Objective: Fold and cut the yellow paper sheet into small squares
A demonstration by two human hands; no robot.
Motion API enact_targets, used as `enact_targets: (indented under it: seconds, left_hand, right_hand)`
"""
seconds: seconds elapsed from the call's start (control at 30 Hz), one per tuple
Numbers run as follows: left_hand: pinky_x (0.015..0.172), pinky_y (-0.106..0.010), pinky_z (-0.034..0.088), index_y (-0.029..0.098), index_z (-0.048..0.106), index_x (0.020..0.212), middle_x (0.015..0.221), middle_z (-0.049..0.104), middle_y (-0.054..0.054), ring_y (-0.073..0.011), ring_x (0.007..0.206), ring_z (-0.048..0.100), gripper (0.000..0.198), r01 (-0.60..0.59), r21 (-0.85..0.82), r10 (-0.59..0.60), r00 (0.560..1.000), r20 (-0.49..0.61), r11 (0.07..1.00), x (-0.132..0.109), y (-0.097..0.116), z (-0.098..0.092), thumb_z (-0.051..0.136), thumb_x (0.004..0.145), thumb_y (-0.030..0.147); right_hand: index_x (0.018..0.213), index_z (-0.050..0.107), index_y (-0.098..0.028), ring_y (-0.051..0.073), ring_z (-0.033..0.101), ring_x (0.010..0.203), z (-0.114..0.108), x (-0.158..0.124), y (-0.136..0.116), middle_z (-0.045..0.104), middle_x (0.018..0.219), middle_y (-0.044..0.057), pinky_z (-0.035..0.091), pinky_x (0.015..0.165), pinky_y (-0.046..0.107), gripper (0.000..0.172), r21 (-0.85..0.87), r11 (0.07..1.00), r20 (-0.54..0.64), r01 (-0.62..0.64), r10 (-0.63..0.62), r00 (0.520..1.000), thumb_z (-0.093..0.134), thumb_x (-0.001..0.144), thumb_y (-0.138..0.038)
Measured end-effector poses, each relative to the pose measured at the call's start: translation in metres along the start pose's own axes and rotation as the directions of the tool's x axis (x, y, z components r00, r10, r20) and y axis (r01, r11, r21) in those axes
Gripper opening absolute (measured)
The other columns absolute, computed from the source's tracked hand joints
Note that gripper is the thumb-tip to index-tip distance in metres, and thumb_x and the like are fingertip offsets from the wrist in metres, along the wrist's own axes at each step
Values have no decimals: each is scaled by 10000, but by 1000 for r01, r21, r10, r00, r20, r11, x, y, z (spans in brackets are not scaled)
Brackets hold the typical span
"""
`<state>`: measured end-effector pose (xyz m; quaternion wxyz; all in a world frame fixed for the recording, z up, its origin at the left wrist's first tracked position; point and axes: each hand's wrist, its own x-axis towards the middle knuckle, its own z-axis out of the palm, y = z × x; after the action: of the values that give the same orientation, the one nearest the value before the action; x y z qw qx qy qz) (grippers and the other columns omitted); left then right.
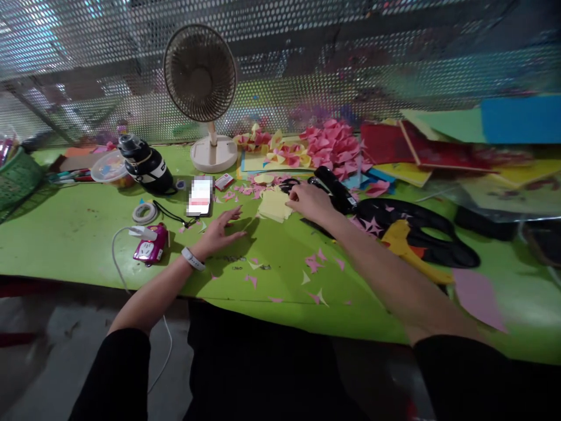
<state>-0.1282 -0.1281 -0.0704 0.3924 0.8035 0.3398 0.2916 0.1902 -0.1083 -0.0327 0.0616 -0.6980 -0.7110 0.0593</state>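
Observation:
My left hand (219, 233) hovers over or rests on the green table with its fingers spread and nothing in it. Pale yellow paper pieces (274, 204) lie in a small pile between my hands. At the pile's right edge is my right hand (309, 200), its fingers pinched together; what they hold, if anything, is too small to make out. Black-handled scissors (289, 185) lie just behind it, partly hidden. Pink paper scraps (313, 263) are scattered on the table nearer to me.
Behind stand a fan (213, 153), a black bottle (146, 166) and a heap of pink folded paper (335, 143). A lit phone (200, 196), tape roll (144, 213) and purple power socket (151, 245) lie left. Coloured sheets (456, 126) and a black mask-like object (460, 248) are right.

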Motion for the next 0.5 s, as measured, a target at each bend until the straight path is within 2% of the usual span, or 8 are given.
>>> enact_targets:
  seconds: [0.1,0.17,0.27,0.4,0.5]
  left_hand:
    - [1114,-539,584,305,471,1614,1475,616,-170,-315,1364,640,724,-16,-1,16,1000,-21,1000,-2,0,0,781,961,354]
    - [1088,-522,603,300,491,1597,1460,633,-165,-307,1355,651,675,-36,-4,36,999,-35,999,-4,1,-1,760,980,345]
    - [1040,-476,636,283,520,1569,1427,665,-155,-281,1319,679,599,-64,9,65,997,-46,998,-7,5,-5,724,1009,326]
    - [991,-390,663,256,553,1536,1350,714,-140,-233,1241,725,533,-97,70,100,994,-47,993,-10,12,-10,701,1025,295]
    - [964,-348,673,242,561,1530,1316,732,-133,-205,1180,752,517,-131,94,136,990,-48,987,-11,17,-11,690,1030,261]
  right_hand:
    - [1063,741,-176,295,689,1002,-9,9,3,750,1146,147,500,765,356,221,0,1000,25,16,-16,1000,739,903,-328]
    - [1129,732,-162,305,687,1014,-15,19,-1,751,1145,156,512,770,369,284,4,999,-2,47,-47,999,709,934,-367]
    - [1232,711,-137,306,669,1093,-18,40,-17,722,1266,181,525,824,382,332,3,992,-45,128,-127,991,646,982,-345]
    - [1319,680,-97,338,632,1183,-11,66,-40,684,1342,223,518,930,432,430,-40,977,-11,208,-208,978,654,977,-356]
    - [1248,721,-91,329,652,1122,-6,78,-46,723,1244,215,511,926,438,351,-73,972,36,222,-219,975,616,983,-295]
